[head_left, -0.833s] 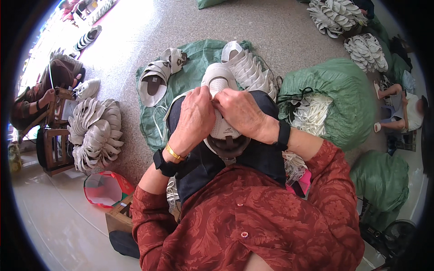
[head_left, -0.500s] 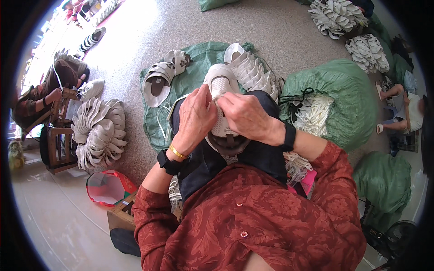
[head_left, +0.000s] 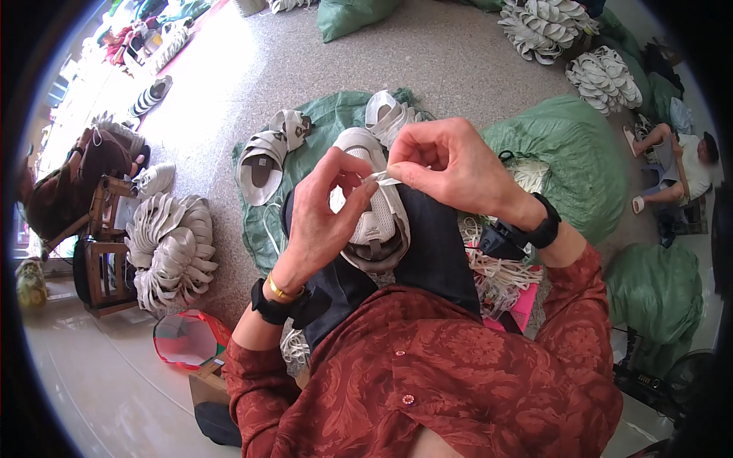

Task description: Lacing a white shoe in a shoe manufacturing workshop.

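Near the frame's centre, we pinched a white lace (head_left: 387, 179) with our left hand (head_left: 322, 210) and right hand (head_left: 462, 174), above a pale shoe (head_left: 379, 223).

Around the red-rimmed bin (head_left: 179, 332) we note: wooden chair (head_left: 93, 275) left, wooden box (head_left: 208, 385) just beside, striped shoe (head_left: 151, 97) well beyond, seated co-worker (head_left: 691, 174) far right.

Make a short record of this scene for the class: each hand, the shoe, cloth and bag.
Left hand: pinching a white lace
Right hand: pinching the lace too
Shoe: pale, over the dark trousers, toe pointing away
Cloth: green, spread on the floor, shoe parts on top
Bag: green, at the right, white laces showing inside
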A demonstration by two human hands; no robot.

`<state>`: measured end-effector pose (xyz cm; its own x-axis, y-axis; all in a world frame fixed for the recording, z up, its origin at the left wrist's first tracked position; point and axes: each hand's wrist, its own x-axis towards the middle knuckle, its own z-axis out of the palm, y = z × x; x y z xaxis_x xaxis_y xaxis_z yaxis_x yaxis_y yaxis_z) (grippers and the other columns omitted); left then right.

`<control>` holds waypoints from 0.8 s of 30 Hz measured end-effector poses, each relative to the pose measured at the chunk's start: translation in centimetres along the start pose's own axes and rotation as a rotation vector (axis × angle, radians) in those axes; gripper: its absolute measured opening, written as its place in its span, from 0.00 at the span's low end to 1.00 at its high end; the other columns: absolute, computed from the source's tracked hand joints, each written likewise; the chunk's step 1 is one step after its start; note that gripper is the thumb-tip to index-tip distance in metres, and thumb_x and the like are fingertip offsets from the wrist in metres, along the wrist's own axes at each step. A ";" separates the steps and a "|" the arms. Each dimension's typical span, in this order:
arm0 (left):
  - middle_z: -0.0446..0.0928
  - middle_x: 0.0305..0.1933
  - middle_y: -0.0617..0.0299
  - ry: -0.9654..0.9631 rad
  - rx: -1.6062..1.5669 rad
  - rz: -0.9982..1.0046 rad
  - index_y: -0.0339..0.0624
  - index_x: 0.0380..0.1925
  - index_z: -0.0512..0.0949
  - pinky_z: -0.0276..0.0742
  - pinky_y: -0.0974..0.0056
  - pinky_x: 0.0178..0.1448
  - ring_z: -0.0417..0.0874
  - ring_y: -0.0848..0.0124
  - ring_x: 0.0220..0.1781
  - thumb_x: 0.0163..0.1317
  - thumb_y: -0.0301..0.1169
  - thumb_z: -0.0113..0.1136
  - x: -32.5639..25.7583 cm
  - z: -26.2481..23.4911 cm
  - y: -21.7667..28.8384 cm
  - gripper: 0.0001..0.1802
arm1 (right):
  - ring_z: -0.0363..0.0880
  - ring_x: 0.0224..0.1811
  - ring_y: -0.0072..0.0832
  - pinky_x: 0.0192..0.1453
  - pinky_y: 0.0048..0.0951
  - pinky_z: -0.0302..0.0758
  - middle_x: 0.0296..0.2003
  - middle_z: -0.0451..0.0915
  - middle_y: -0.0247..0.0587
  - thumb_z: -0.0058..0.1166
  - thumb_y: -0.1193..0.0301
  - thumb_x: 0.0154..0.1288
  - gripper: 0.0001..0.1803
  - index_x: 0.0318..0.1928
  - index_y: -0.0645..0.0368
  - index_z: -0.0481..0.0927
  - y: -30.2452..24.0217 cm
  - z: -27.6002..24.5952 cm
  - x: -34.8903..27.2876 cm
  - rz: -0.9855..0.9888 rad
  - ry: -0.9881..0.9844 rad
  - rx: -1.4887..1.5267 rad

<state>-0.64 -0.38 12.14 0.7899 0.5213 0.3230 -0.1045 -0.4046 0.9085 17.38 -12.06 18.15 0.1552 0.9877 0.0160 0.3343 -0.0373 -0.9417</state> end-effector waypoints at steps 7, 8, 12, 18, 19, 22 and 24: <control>0.78 0.43 0.65 0.017 -0.514 -0.164 0.34 0.41 0.75 0.78 0.72 0.50 0.80 0.80 0.46 0.70 0.22 0.61 0.5 0.0 0.0 0.05 | 0.80 0.29 0.15 0.35 0.18 0.79 0.29 0.82 0.29 0.60 0.77 0.69 0.05 0.43 0.64 0.82 0.8 0.2 1.5 -0.113 0.035 0.377; 0.78 0.44 0.64 0.003 -0.532 -0.184 0.34 0.42 0.75 0.78 0.72 0.51 0.80 0.79 0.46 0.70 0.23 0.62 0.6 0.1 0.0 0.05 | 0.81 0.29 0.16 0.34 0.18 0.80 0.30 0.83 0.31 0.60 0.77 0.69 0.06 0.44 0.65 0.82 1.2 0.2 1.6 -0.093 0.058 0.387; 0.79 0.47 0.63 0.017 -0.560 -0.213 0.34 0.42 0.76 0.77 0.71 0.53 0.80 0.79 0.48 0.70 0.24 0.63 0.6 0.4 -0.2 0.06 | 0.81 0.26 0.16 0.29 0.18 0.80 0.34 0.87 0.37 0.60 0.76 0.70 0.08 0.47 0.66 0.82 1.2 0.3 2.2 -0.015 0.134 0.293; 0.80 0.47 0.63 0.142 -0.639 -0.166 0.35 0.39 0.78 0.75 0.72 0.51 0.77 0.81 0.45 0.69 0.25 0.64 1.3 1.1 0.0 0.05 | 0.77 0.19 0.13 0.21 0.15 0.73 0.32 0.87 0.37 0.59 0.75 0.72 0.08 0.46 0.66 0.83 0.8 1.1 2.7 -0.047 0.148 0.237; 0.80 0.47 0.63 0.150 -0.644 -0.173 0.36 0.39 0.78 0.74 0.72 0.51 0.77 0.81 0.43 0.69 0.26 0.64 1.4 1.1 -0.1 0.05 | 0.76 0.19 0.12 0.20 0.14 0.71 0.33 0.87 0.37 0.59 0.75 0.72 0.08 0.47 0.66 0.83 0.7 1.2 2.7 -0.048 0.145 0.235; 0.82 0.44 0.63 0.108 -0.671 -0.233 0.36 0.38 0.79 0.73 0.73 0.48 0.75 0.82 0.38 0.68 0.27 0.66 1.2 0.8 -0.8 0.06 | 0.75 0.18 0.12 0.20 0.15 0.70 0.32 0.86 0.36 0.59 0.72 0.73 0.10 0.48 0.66 0.84 1.1 1.7 2.8 -0.044 0.167 0.223; 0.82 0.41 0.63 0.136 -0.739 -0.264 0.37 0.37 0.79 0.73 0.73 0.46 0.75 0.81 0.36 0.68 0.27 0.66 1.4 1.0 -0.7 0.06 | 0.76 0.19 0.13 0.21 0.15 0.71 0.33 0.86 0.36 0.58 0.70 0.74 0.11 0.48 0.66 0.84 1.2 1.8 2.9 -0.053 0.173 0.271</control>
<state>1.10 -0.14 11.71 0.7687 0.6368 0.0590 -0.3358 0.3234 0.8847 16.61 -8.96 16.47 0.3074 0.9461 0.1020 0.0902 0.0777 -0.9929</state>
